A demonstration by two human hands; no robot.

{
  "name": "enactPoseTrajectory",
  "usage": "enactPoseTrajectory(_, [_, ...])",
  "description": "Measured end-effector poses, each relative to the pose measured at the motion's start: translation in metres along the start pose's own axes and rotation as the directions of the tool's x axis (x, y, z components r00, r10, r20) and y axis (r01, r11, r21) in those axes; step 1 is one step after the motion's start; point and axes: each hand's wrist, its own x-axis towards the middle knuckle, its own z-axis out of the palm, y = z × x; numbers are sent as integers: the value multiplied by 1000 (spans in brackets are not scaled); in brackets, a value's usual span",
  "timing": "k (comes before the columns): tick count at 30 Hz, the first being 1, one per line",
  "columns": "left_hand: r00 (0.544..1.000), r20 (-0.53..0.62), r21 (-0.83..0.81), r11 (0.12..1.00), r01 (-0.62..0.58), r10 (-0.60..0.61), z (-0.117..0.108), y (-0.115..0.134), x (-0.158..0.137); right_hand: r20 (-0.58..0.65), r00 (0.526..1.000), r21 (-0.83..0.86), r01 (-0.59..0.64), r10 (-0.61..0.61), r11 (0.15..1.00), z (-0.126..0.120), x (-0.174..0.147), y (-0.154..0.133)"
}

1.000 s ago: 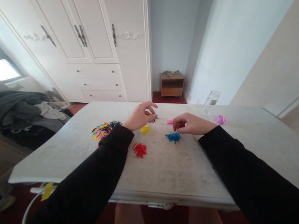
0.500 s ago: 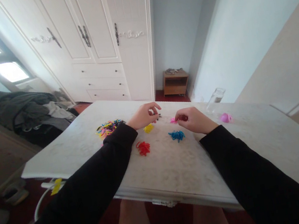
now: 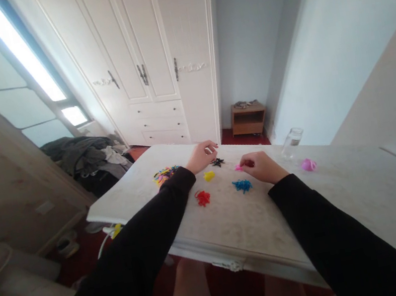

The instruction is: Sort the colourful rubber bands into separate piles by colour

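My left hand (image 3: pixel 202 156) hovers beside a small black pile (image 3: pixel 218 162), its fingers curved and apart with nothing visible between them. At a small pink pile (image 3: pixel 239 167), my right hand (image 3: pixel 260 166) has its fingertips pinched together; whatever they hold is hidden. The piles look like small rubber bands. A yellow pile (image 3: pixel 209 176) lies below my left hand, a red pile (image 3: pixel 203 198) nearer me, and a blue pile (image 3: pixel 242 186) to the left of my right wrist. Left of my left hand is a mixed-colour pile (image 3: pixel 165 174), partly covered by my sleeve.
A clear glass jar (image 3: pixel 292 143) stands at the white table's (image 3: pixel 235 228) far right edge, with a pinkish-purple rounded item (image 3: pixel 309 164) nearby. Beyond are a white wardrobe (image 3: pixel 156 84), a small wooden cabinet (image 3: pixel 248 118) and heaped clothes (image 3: pixel 85 160).
The view has turned to the left and upward. My left hand has come off the black pile, which now shows more fully. My right hand stays at the pink pile.
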Motion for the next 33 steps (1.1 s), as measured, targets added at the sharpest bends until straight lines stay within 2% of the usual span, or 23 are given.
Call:
enactPoseTrajectory(3, [999,-43,23,1000,18,-17,-28,16,-1,-31,999,11,-16,16,1000,-1,-1,1])
enactPoseTrajectory(7, [985,-173,227,973,52,-13,-89,26,-31,-47,998,11,-36,36,999,-2,-1,1])
enactPoseTrajectory(9, [946,-320,268,952,148,-57,-117,19,-55,-66,997,10,-47,48,999,-1,-1,1])
enactPoseTrajectory(12, [891,-430,337,889,310,-147,-143,3,-94,-89,995,9,-47,48,999,0,1,3])
enactPoseTrajectory(15, [919,-372,481,820,311,-131,-150,-6,-123,-96,995,12,-33,34,999,1,2,4])
enactPoseTrajectory(18, [934,-322,549,772,320,-159,-149,-6,-136,-96,995,8,-32,33,999,2,2,4])
enactPoseTrajectory(23, [929,-284,601,712,364,-235,-148,-7,-138,-79,996,7,-40,40,999,2,1,6])
enactPoseTrajectory(33, [929,-283,599,712,365,-238,-152,-7,-138,-56,998,-2,-27,27,1000,0,1,5])
